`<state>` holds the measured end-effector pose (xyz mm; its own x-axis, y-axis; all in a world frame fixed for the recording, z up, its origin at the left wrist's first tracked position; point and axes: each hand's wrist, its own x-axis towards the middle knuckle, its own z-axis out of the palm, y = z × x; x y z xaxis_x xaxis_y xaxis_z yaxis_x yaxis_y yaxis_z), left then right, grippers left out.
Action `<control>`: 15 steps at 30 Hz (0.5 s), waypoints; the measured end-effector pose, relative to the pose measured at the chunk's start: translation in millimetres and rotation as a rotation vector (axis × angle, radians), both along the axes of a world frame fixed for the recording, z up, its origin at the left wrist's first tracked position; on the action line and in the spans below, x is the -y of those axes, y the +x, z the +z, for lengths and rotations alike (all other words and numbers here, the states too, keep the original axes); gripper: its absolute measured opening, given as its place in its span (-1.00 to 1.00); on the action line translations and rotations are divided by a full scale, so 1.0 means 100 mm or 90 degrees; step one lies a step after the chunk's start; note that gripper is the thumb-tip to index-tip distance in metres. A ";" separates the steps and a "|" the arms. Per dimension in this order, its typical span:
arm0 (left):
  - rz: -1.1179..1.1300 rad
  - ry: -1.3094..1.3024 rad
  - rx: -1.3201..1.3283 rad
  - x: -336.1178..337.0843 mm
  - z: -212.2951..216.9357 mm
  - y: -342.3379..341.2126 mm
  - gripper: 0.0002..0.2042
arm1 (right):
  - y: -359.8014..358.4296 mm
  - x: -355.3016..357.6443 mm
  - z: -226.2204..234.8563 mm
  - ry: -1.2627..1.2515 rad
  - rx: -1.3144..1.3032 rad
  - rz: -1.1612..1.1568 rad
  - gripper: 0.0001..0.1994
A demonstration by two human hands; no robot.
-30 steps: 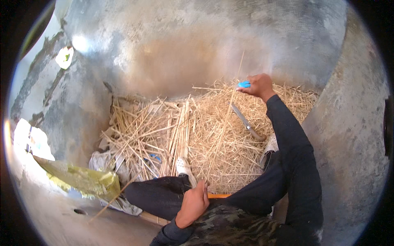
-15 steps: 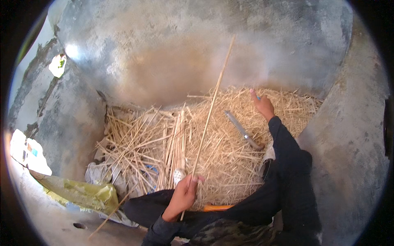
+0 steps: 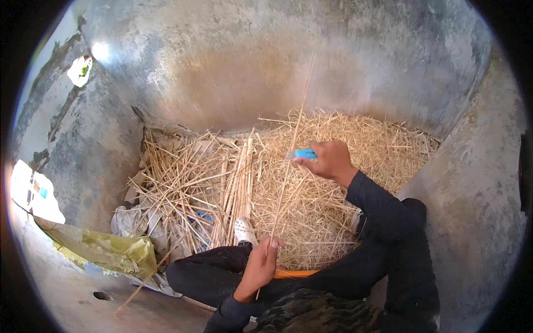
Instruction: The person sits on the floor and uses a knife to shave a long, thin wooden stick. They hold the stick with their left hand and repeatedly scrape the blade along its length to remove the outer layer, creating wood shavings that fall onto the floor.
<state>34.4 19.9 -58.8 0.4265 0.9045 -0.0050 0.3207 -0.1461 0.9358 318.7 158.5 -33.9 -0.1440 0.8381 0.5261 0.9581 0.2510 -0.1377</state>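
Note:
My left hand (image 3: 260, 267), low in the middle, is closed around the lower part of a long thin stick (image 3: 300, 114). The stick slants up and slightly right, its far end blurred against the wall. My right hand (image 3: 331, 160) grips a small blue-handled cutter (image 3: 304, 154) with a greyish end. That end is at the stick's middle; whether it touches cannot be made out. Below lies a thick heap of pale shavings (image 3: 383, 141). To the left, several straight sticks (image 3: 240, 183) lie side by side, next to a loose tangle of thin sticks (image 3: 177, 172).
A concrete wall (image 3: 250, 66) rises behind the heap, with another wall (image 3: 466, 183) at the right. A yellowish sack (image 3: 127, 252) lies at the left. A white shoe (image 3: 244, 230) stands by the sticks. An orange edge (image 3: 297, 273) shows between my legs.
My right hand has swung left and nearer, bringing the blue-handled cutter to the stick. A knife seen on the shavings earlier is no longer visible; my right hand and forearm cover that area.

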 end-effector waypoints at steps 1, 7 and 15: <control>-0.001 0.014 -0.013 0.07 0.00 -0.02 -0.68 | 0.09 -0.05 -0.02 0.012 -0.028 -0.020 -0.36; -0.004 0.016 -0.013 0.56 -0.23 -0.21 -0.71 | 0.69 -0.33 0.23 0.048 0.005 -0.186 -0.26; -0.074 -0.116 -0.141 0.92 -0.31 -0.32 -0.73 | 1.74 -0.55 0.52 0.006 -0.042 -0.448 -0.24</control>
<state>2.6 -71.6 -90.0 0.4978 0.8251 -0.2672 0.5109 -0.0300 0.8591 492.4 213.4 17.8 0.4632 0.7157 0.5226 0.8829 -0.4236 -0.2025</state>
